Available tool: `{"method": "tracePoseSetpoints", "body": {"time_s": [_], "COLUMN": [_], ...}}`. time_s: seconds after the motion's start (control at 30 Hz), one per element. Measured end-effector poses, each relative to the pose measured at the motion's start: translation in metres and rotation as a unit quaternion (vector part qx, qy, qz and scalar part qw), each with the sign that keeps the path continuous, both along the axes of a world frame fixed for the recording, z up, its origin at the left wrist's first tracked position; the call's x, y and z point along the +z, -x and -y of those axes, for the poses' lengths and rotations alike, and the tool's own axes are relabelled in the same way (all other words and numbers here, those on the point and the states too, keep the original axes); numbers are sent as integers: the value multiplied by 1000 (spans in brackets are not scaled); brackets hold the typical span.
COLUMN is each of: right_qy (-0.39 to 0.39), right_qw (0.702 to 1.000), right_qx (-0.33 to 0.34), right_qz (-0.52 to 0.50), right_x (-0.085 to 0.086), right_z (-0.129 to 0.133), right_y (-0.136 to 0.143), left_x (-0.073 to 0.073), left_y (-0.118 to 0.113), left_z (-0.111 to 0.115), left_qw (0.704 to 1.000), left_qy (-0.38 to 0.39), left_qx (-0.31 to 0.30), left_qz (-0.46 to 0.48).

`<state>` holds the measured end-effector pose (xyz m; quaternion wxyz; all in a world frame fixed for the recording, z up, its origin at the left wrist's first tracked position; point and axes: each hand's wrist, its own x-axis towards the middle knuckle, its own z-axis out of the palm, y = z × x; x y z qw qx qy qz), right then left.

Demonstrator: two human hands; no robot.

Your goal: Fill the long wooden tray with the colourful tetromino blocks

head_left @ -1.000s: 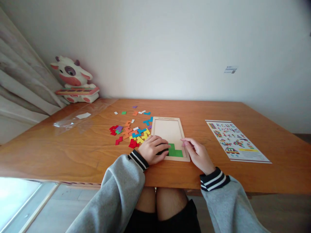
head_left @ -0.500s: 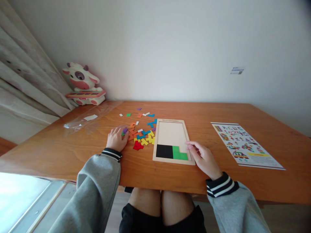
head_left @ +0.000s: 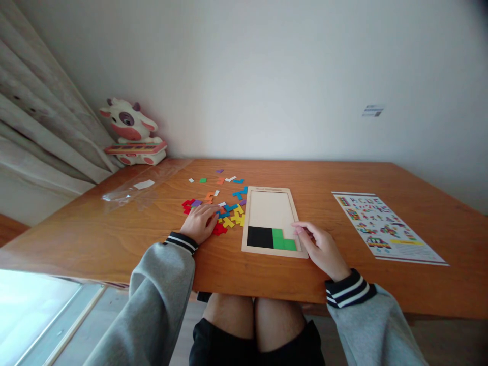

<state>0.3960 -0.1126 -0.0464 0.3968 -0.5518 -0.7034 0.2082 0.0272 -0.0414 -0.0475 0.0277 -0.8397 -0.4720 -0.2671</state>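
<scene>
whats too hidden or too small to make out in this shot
Head view: whatever lies under the bare left hand, beside the flat coloured puzzle pieces; the hand covers it.
Head view: lettering on the far rim of the pale rectangular wooden tray; too small and blurred.
Head view: fine print on the white printed paper sheet; too small.
Head view: both grey fabric sleeves beyond the bottom edge; cut off.

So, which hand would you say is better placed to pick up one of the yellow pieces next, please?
The left hand, most likely: it lies close to the yellow pieces, whereas the right hand is at the right edge of the tray, the side away from them.
</scene>
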Motion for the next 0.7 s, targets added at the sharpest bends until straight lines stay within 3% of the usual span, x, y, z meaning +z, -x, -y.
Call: {"method": "tracePoseSetpoints", "body": {"time_s": [0.17,0.4,0.57,0.7], "right_qy": [5,4,1,3], "right_qw": [1000,1000,1000,1000], "right_qx": [4,4,5,5], "right_qz": [-3,0,0,1], "right_x": [0,1,2,1], "right_z": [0,1,1,1], "right_y": [0,0,2,3], "left_x": [0,0,7,13], "left_y": [1,1,-7,-30], "left_z": [1,-1,5,16], "left_qw": [999,1000,998,991], "left_qy": [3,-1,-52,-49], "left_qx": [33,20,-42,-121], "left_qz": [-20,-5,13,22]}}
